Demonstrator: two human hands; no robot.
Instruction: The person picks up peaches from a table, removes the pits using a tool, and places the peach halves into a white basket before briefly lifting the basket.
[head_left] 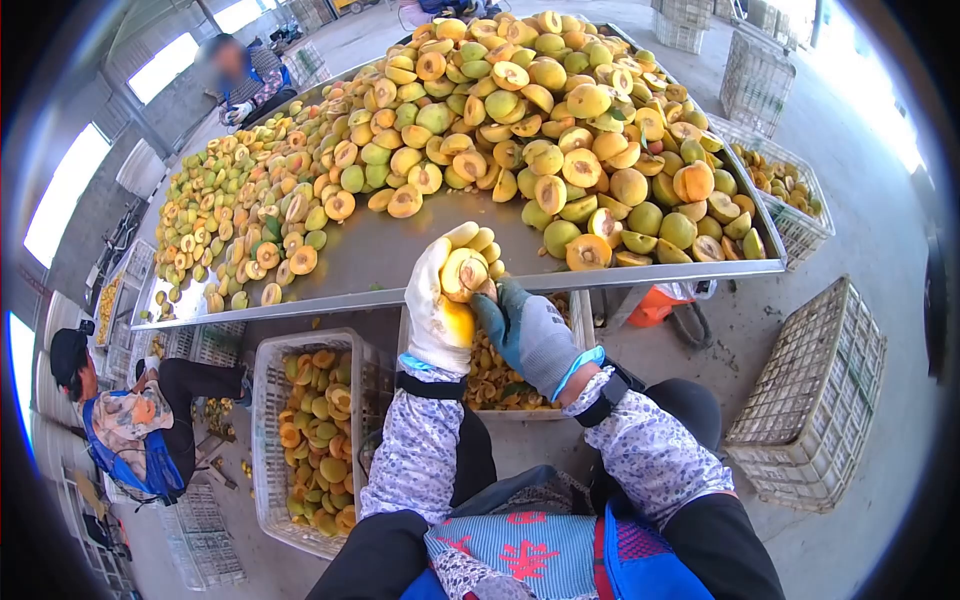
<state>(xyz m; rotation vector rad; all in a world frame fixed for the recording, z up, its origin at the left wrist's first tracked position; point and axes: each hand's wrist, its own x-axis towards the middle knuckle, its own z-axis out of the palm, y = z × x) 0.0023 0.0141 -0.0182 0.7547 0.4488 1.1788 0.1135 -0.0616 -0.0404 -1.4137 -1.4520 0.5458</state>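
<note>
My left hand (446, 300), in a white glove with yellowish fingers, is closed around a peach half (464, 274) whose cut face is turned up. Below that half, more yellow fruit shows in the palm. My right hand (532, 335), in a grey and blue glove, meets it from the right with thumb and fingers pinched at the cut face. A small brown piece (488, 291), which looks like a pit, sits at those fingertips, partly covered. Both hands are raised over the near edge of a metal table (450, 235) heaped with peach halves (510, 76).
A crate of peach halves (322, 440) stands left of my legs; another crate (530, 413) is beneath my hands. An upturned crate (810, 400) and a red-orange bucket (655, 306) are at right. Co-workers sit at the left (130, 420) and far left corner (250, 85).
</note>
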